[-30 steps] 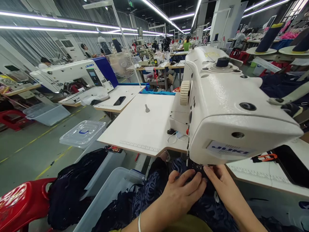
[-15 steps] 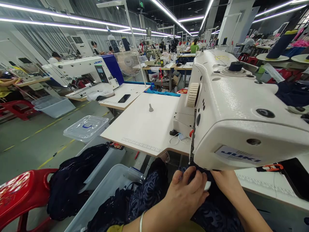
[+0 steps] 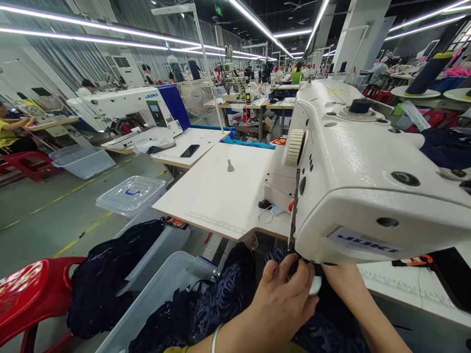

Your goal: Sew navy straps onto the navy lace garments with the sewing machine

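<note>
My left hand (image 3: 285, 291) is closed on dark navy patterned fabric (image 3: 274, 255) close under the head of the white sewing machine (image 3: 349, 186), its fingers bent and pressed together. A rounded white part (image 3: 315, 286) shows beside those fingers. To the right, my right hand (image 3: 338, 274) reaches in below the machine head, which hides its fingers. More of the navy fabric (image 3: 324, 333) hangs between my forearms.
A clear plastic bin (image 3: 167, 274) of navy garments stands at lower left, near a red stool (image 3: 33, 289). The white table (image 3: 209, 196) bears a small grey metal piece (image 3: 230, 165). A dark phone-like object (image 3: 451, 274) lies on the right.
The view has shifted slightly. A little more patterned fabric shows beyond my left fingers; both hands keep nearly the same place.
</note>
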Motion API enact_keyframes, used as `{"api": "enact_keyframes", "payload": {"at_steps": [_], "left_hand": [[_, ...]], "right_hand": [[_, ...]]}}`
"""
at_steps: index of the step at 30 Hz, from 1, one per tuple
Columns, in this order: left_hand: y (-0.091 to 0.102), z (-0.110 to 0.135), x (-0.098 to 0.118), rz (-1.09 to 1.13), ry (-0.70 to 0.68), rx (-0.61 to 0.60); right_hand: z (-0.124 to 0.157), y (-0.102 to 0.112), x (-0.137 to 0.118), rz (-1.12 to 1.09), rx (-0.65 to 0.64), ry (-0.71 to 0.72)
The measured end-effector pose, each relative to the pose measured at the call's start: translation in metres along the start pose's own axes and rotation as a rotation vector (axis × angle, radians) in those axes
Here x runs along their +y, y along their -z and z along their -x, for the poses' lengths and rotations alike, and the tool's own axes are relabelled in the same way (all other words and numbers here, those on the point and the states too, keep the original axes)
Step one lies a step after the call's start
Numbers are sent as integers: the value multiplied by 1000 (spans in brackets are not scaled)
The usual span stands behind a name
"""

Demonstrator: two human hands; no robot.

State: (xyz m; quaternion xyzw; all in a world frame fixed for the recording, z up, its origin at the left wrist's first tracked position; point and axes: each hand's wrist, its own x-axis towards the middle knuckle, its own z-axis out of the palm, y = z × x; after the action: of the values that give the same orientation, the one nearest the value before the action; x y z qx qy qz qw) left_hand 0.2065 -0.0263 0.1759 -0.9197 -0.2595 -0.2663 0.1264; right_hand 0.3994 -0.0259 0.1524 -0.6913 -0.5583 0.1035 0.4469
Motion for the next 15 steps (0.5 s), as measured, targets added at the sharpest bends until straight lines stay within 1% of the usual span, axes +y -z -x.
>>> {"api": "enact_keyframes", "payload": {"at_steps": [4, 11, 15], "left_hand": [[1, -1, 0, -17, -2, 23], [0, 0, 0, -6, -1, 9], [4, 2, 1, -33, -16, -49]], "right_hand": [[0, -1, 0, 3, 9, 11], [3, -2, 0, 24, 7, 35], [3, 0, 4, 15, -7, 52]]}}
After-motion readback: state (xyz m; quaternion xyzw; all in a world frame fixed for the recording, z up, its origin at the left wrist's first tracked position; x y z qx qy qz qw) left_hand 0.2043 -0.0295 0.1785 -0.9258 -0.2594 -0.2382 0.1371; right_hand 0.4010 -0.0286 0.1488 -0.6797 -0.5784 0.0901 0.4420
